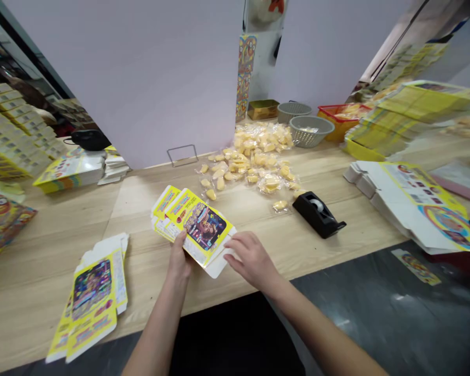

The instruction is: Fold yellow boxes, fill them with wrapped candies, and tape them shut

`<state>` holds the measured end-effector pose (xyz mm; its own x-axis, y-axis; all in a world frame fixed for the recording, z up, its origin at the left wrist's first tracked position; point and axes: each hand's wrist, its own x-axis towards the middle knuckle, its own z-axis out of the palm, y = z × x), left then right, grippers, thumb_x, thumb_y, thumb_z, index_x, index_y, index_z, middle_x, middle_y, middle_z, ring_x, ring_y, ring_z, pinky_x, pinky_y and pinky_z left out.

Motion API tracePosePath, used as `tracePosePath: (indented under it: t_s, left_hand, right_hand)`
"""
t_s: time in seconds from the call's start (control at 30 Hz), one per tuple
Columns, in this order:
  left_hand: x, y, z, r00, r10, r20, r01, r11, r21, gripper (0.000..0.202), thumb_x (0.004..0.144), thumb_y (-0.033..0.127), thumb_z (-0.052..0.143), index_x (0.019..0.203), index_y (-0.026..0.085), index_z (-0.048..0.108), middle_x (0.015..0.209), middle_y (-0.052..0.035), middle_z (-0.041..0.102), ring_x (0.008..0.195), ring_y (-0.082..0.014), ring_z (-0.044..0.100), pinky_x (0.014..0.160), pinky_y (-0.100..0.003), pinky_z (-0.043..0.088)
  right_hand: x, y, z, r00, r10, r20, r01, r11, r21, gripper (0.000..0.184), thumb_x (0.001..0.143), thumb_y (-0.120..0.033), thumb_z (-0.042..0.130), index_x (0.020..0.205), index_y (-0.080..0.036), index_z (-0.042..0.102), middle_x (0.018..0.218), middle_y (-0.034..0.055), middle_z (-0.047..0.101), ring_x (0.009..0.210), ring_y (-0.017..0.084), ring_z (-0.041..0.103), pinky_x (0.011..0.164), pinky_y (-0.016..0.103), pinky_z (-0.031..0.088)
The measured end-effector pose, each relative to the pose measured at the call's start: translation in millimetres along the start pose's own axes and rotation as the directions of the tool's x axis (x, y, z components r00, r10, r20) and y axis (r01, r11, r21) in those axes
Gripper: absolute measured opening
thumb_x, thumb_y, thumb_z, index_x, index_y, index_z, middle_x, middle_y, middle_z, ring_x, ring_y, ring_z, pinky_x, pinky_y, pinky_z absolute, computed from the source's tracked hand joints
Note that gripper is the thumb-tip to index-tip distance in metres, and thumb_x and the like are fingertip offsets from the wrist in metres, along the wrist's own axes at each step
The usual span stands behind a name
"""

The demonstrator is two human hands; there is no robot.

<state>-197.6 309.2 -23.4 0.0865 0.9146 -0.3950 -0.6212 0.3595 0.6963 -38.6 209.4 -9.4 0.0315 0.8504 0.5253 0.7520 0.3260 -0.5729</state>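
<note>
My left hand [180, 256] is closed around the side of a yellow printed carton [206, 227] with a dark picture panel, held tilted above the table edge. Behind it sits a further yellow carton [167, 201], partly covered by the first. The fingers of my right hand [253, 258] are at the carton's near right end, with the thumb and fingertips about its white flap [219, 265]. Flat yellow cartons [92, 292] lie to the left of my left hand. Beyond my hands is a heap of small yellow pieces in clear wrappers [258, 156].
Right of the heap stands a black tape dispenser [317, 213]. Grey baskets [311, 130] and a red-rimmed bin [339, 122] stand at the back. Flattened cartons [419, 203] lie at the right table edge. Stacked boxes [15, 130] rise at left. A pale panel [141, 78] borders the table's far side.
</note>
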Motion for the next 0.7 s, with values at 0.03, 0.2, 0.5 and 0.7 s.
tracePosePath:
  t_s: [0.03, 0.2, 0.5, 0.7]
  left_hand:
    - [0, 0, 1.5, 1.000, -0.002, -0.006, 0.002, 1.000, 0.011, 0.043, 0.077, 0.023, 0.065, 0.119, 0.021, 0.060, 0.103, -0.0055, 0.073, 0.088, -0.0215, 0.071, 0.086, -0.036, 0.057]
    - [-4, 5, 10.1, 0.999, 0.021, -0.034, -0.018, 0.996, 0.091, 0.044, 0.077, 0.015, 0.064, 0.120, 0.024, 0.060, 0.105, -0.0021, 0.073, 0.088, -0.0190, 0.070, 0.089, -0.035, 0.056]
    - [-5, 20, 20.6, 0.986, 0.025, -0.167, 0.007, 0.981, 0.193, 0.038, 0.079, 0.015, 0.060, 0.112, 0.032, 0.064, 0.121, 0.0057, 0.067, 0.136, -0.0234, 0.040, 0.111, -0.048, 0.034]
    - [-4, 21, 20.7, 0.984, 0.026, -0.178, 0.013, 0.976, 0.217, 0.034, 0.080, 0.012, 0.057, 0.106, 0.032, 0.066, 0.118, 0.0098, 0.069, 0.138, -0.0190, 0.036, 0.112, -0.044, 0.030]
  right_hand:
    - [5, -2, -3, 0.982, -0.106, 0.154, 0.127, 0.983, -0.135, 0.013, 0.089, -0.022, 0.056, 0.100, -0.017, 0.061, 0.097, 0.0100, 0.063, 0.094, 0.023, 0.054, 0.084, 0.039, 0.046]
    - [32, -15, -11, 0.831, -0.134, 0.540, 0.372, 0.855, -0.361, 0.013, 0.090, -0.015, 0.049, 0.091, -0.014, 0.062, 0.090, 0.0093, 0.063, 0.083, 0.022, 0.054, 0.069, 0.033, 0.044]
    - [-32, -18, -59, 0.621, -0.120, 0.775, 0.029, 0.991, 0.130, 0.010, 0.069, -0.017, 0.065, 0.061, -0.021, 0.060, 0.054, -0.0047, 0.056, 0.052, 0.012, 0.044, 0.048, 0.024, 0.031]
    - [-72, 73, -131, 0.791, 0.580, 0.195, -0.611, 0.729, 0.310, 0.013, 0.076, -0.024, 0.058, 0.064, -0.019, 0.063, 0.057, -0.0028, 0.060, 0.052, 0.011, 0.054, 0.049, 0.024, 0.039]
